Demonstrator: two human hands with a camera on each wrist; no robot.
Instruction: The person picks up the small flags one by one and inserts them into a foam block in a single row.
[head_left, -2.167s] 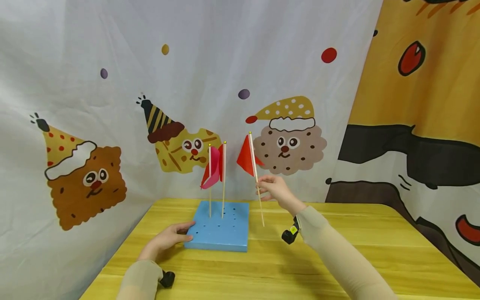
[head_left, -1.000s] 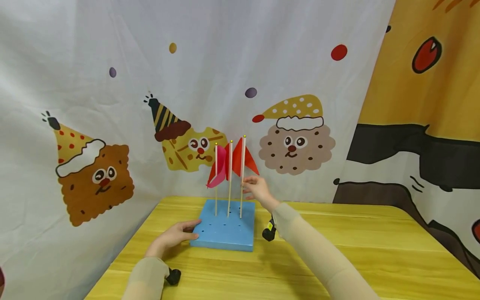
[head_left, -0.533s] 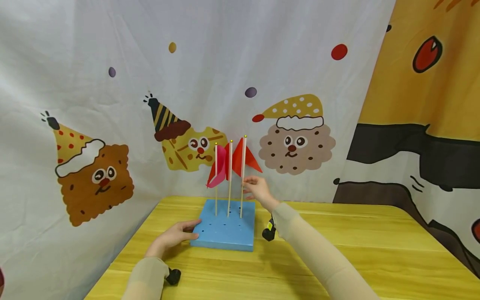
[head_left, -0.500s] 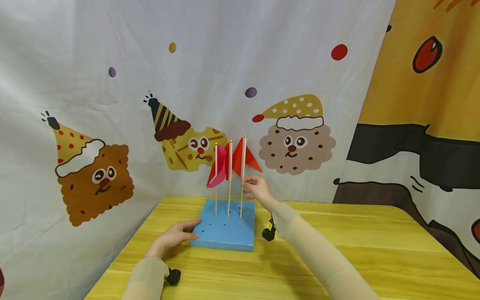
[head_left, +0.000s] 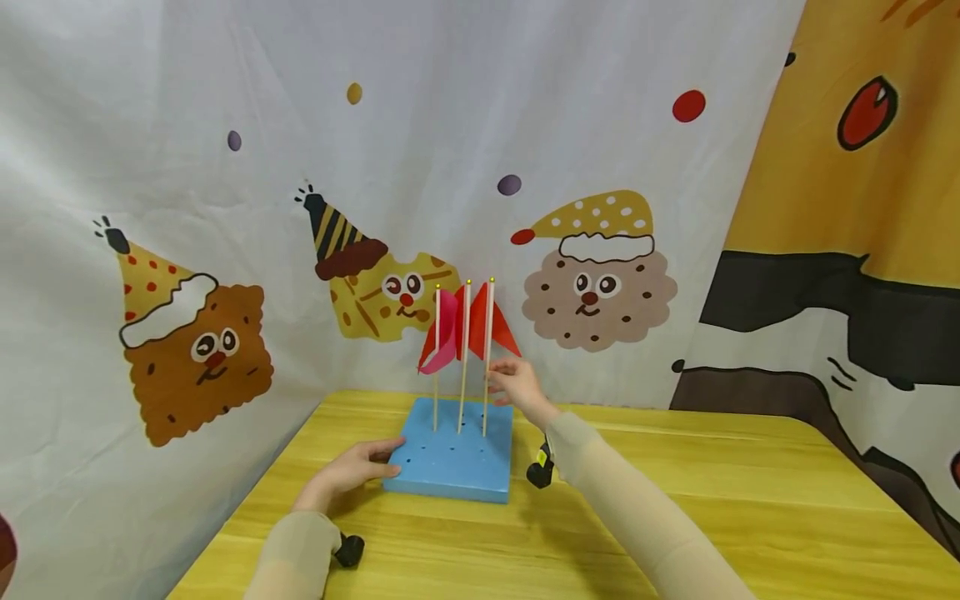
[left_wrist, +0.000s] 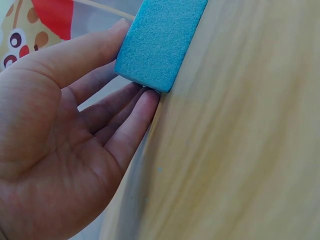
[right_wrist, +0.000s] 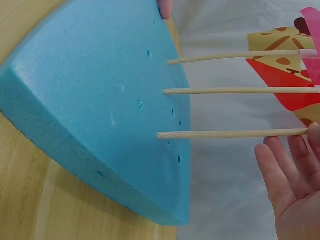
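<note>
A blue foam block (head_left: 442,471) with small holes in its top lies on the table. My left hand (head_left: 352,471) holds its left edge, thumb on top and the other fingers against the side, as the left wrist view shows. With its fingertips my right hand (head_left: 519,385) pinches the wooden stick of a red flag (head_left: 504,333). That stick's lower end (right_wrist: 162,135) meets the block's top; how deep it sits I cannot tell. To its left a pink flag (head_left: 447,321) and another red flag (head_left: 461,325) stand upright in the block.
The yellow wood-grain table (head_left: 645,467) stretches to the right of the block. Behind it hangs a pale curtain (head_left: 420,167) printed with cartoon biscuits. Both wrists carry small black cameras.
My right hand has carried its red flag leftward from beside the block and onto it. In the last half second that flag has straightened and dipped slightly. My left hand keeps its place on the block.
</note>
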